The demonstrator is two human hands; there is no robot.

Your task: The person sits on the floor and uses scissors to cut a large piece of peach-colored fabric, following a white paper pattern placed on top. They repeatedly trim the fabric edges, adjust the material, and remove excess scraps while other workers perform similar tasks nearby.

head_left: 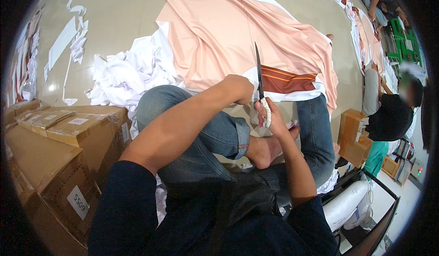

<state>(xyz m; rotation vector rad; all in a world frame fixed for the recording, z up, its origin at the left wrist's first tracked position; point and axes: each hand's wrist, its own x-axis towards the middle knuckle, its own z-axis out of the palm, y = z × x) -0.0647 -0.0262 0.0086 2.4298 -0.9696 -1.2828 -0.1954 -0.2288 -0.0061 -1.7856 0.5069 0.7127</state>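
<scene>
My right hand (275,119) is closed round the handles of long dark scissors (259,73), which look wrapped in white cloth. Their blades point away from me and lie over a large peach fabric (215,32) spread in front of my legs. A brown panel with orange stripes (288,79) and a white border show on its near part, just right of the blades. My left hand (241,89) is closed at the fabric's near edge, left of the scissors, and appears to pinch the white border. Its fingertips are mostly hidden behind the back of the hand.
Crumpled white fabric (132,68) lies left of the peach piece, and white scraps (68,39) are on the floor. Cardboard boxes (59,155) stand at my left. On the right another person (394,112) sits beside a cardboard box (354,137) and a black-framed bin (388,196).
</scene>
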